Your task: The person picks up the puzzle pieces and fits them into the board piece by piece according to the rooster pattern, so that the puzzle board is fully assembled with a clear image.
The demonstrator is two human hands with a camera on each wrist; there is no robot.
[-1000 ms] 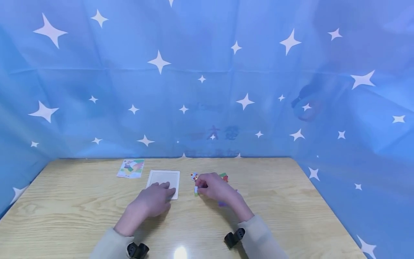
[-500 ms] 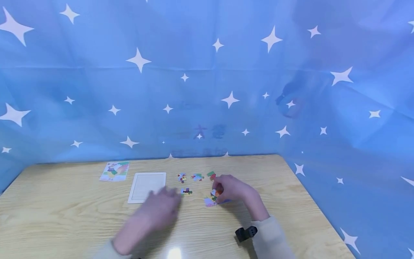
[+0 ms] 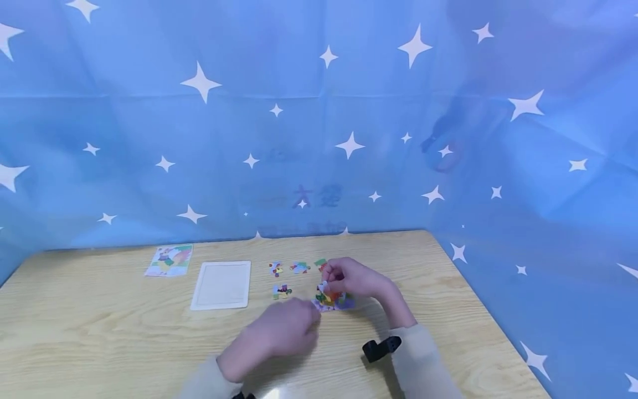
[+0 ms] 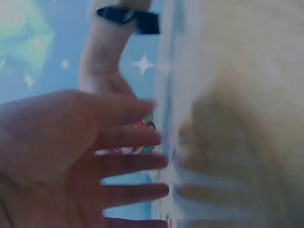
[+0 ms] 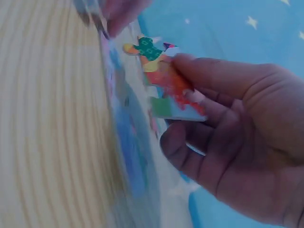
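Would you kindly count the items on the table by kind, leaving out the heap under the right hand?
Picture card: 1
White tray: 1
Loose puzzle pieces set apart on the table: 4
Puzzle piece in the right hand grip: 1
Total: 7
The heap cannot be counted.

The puzzle piece (image 5: 166,83) in the right hand (image 3: 355,279) is a colourful little thing: green knob on top, orange and red in the middle, a green and pale blue patch at the bottom. It's pinched by its edge between thumb and fingers (image 5: 209,78), sitting upper centre of the right wrist view and tilted up off the tabletop (image 3: 99,343). In the head view it's just right of centre, above a small heap of loose pieces (image 3: 333,301) that lie flat and bunched together.
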